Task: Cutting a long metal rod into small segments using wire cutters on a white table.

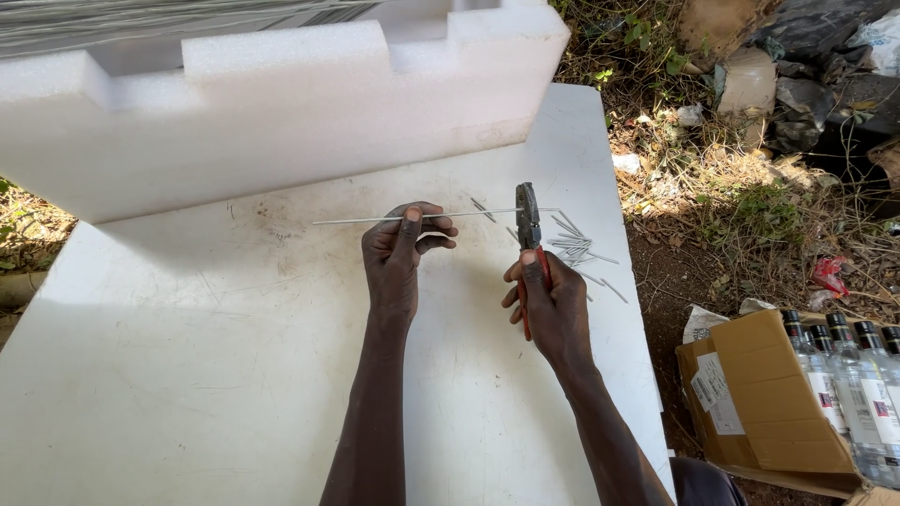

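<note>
The left hand [401, 251] pinches a thin wire [412, 218] level above the white bench [187, 356]. Just beside it, the right hand [553, 305] is clamped on red-handled pliers [529, 223] (jaws biting the wire), cut pieces [577, 248] lying just beyond.

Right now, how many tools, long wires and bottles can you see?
Pliers: 1
Long wire: 1
Bottles: 4
Total: 6
The pile of cut pieces is too jumbled to count.
</note>
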